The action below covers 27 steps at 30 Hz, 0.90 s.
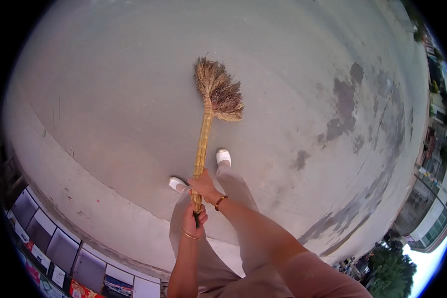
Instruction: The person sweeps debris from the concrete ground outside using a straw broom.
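Note:
A straw broom (203,134) stretches out in front of me, its brown bristle head fanned against the concrete ground. My right hand (204,186) is wrapped round the lower part of the handle and wears a beaded bracelet. Below it, my left hand (194,218) grips the handle close to its dark green end, with a thin bangle at the wrist. Both hands are closed on the handle, and some fingers are hidden behind it. My two white shoes (223,156) stand on either side of the handle.
Grey concrete ground (134,99) spreads around me, with dark damp patches (343,104) to the right. A row of white-framed cabinets or panels (64,243) lines the lower left. Trees (392,268) and buildings (434,213) stand at the far right edge.

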Each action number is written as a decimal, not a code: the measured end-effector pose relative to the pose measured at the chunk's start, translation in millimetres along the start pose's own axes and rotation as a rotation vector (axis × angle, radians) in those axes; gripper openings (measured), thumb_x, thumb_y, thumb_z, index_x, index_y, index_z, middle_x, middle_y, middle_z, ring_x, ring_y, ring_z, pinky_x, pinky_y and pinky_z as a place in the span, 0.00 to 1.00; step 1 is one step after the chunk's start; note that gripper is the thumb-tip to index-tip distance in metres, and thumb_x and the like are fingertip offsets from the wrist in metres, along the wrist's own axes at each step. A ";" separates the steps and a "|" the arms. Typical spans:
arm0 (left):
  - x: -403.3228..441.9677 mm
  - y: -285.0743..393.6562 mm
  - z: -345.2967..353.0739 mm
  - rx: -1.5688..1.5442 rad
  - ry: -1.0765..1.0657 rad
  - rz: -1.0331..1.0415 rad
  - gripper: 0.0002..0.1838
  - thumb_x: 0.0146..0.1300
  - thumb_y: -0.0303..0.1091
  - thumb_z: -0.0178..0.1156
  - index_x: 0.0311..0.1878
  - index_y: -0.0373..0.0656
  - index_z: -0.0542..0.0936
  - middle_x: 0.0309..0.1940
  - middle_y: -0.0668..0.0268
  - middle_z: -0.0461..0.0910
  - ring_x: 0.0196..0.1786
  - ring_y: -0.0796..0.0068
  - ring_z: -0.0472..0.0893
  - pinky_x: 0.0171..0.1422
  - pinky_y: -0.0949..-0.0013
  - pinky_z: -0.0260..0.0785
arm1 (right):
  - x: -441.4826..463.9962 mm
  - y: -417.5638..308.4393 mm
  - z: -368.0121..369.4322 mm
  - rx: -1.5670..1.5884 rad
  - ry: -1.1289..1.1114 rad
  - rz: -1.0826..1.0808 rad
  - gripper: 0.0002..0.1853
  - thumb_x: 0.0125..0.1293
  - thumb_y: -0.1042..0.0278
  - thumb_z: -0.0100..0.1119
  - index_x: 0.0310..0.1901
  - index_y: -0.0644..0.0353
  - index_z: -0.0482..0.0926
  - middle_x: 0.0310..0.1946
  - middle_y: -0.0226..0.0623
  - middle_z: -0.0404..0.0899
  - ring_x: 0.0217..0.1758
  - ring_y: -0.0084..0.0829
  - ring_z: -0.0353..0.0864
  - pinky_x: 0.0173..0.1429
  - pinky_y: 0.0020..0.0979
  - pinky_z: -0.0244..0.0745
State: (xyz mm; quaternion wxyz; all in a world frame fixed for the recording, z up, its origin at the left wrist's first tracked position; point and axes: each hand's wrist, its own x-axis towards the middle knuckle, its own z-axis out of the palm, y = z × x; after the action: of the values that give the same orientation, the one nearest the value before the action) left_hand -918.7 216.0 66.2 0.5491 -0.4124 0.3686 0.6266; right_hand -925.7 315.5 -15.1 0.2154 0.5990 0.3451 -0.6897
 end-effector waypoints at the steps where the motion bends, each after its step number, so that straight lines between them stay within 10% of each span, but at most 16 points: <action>1: -15.9 13.1 -5.9 -0.052 0.072 0.109 0.13 0.62 0.44 0.46 0.41 0.46 0.68 0.21 0.71 0.65 0.18 0.85 0.61 0.21 0.81 0.53 | -3.7 -8.1 28.5 -0.051 -0.059 -0.009 0.26 0.50 0.75 0.53 0.48 0.65 0.53 0.28 0.40 0.66 0.18 0.29 0.71 0.18 0.29 0.71; 9: -64.0 108.3 -30.2 -0.096 0.346 0.711 0.18 0.65 0.44 0.41 0.50 0.41 0.67 0.28 0.69 0.70 0.26 0.80 0.69 0.28 0.78 0.62 | -26.2 -68.5 190.3 -0.351 -0.677 0.011 0.15 0.50 0.73 0.53 0.39 0.63 0.62 0.23 0.35 0.70 0.17 0.25 0.71 0.19 0.27 0.67; 12: -84.9 93.0 -99.9 0.060 0.214 0.582 0.24 0.65 0.47 0.41 0.57 0.39 0.62 0.44 0.63 0.72 0.42 0.76 0.74 0.43 0.73 0.67 | -78.4 -63.3 213.7 -0.444 -0.651 0.084 0.14 0.51 0.74 0.55 0.39 0.61 0.64 0.23 0.33 0.70 0.22 0.25 0.73 0.25 0.26 0.70; 16: -135.3 113.7 -126.5 -0.245 0.565 0.563 0.23 0.64 0.48 0.45 0.52 0.38 0.66 0.40 0.63 0.73 0.42 0.75 0.74 0.44 0.71 0.67 | -152.5 -26.3 224.4 -0.766 -0.601 0.169 0.16 0.50 0.78 0.52 0.41 0.61 0.60 0.22 0.34 0.69 0.18 0.25 0.72 0.18 0.26 0.68; 18: -130.4 115.0 -121.0 -0.473 0.204 0.496 0.19 0.62 0.45 0.48 0.45 0.37 0.70 0.36 0.62 0.75 0.38 0.73 0.76 0.41 0.70 0.69 | -170.5 -12.2 225.6 -1.014 -0.567 0.164 0.18 0.50 0.78 0.52 0.43 0.60 0.59 0.23 0.35 0.69 0.18 0.25 0.71 0.18 0.26 0.68; 21: -107.4 71.7 -121.8 -0.692 0.366 0.405 0.14 0.59 0.40 0.50 0.40 0.38 0.71 0.32 0.61 0.75 0.35 0.72 0.76 0.38 0.69 0.70 | -172.3 -12.2 224.6 -0.971 -0.634 0.556 0.21 0.49 0.78 0.53 0.46 0.60 0.58 0.23 0.35 0.69 0.18 0.24 0.71 0.19 0.25 0.68; 23: -102.8 63.8 -137.9 -0.853 0.400 0.307 0.13 0.57 0.37 0.51 0.40 0.38 0.71 0.31 0.60 0.75 0.34 0.71 0.76 0.36 0.67 0.72 | -130.5 10.8 209.4 -1.222 -0.892 0.525 0.20 0.48 0.75 0.55 0.45 0.61 0.61 0.23 0.33 0.70 0.18 0.24 0.71 0.21 0.24 0.68; 27: -34.0 62.3 -183.1 -1.043 0.287 0.407 0.13 0.55 0.37 0.53 0.37 0.38 0.72 0.30 0.60 0.76 0.33 0.68 0.77 0.38 0.67 0.72 | -65.5 27.6 262.2 -1.240 -0.715 0.622 0.07 0.48 0.72 0.57 0.29 0.61 0.71 0.21 0.32 0.71 0.20 0.22 0.71 0.22 0.22 0.67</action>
State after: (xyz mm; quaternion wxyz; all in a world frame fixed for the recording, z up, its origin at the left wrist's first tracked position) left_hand -958.1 27.7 27.0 0.0860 -0.6300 0.1538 0.7563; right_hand -1071.3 96.9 54.4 0.7924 0.1798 0.3934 -0.4301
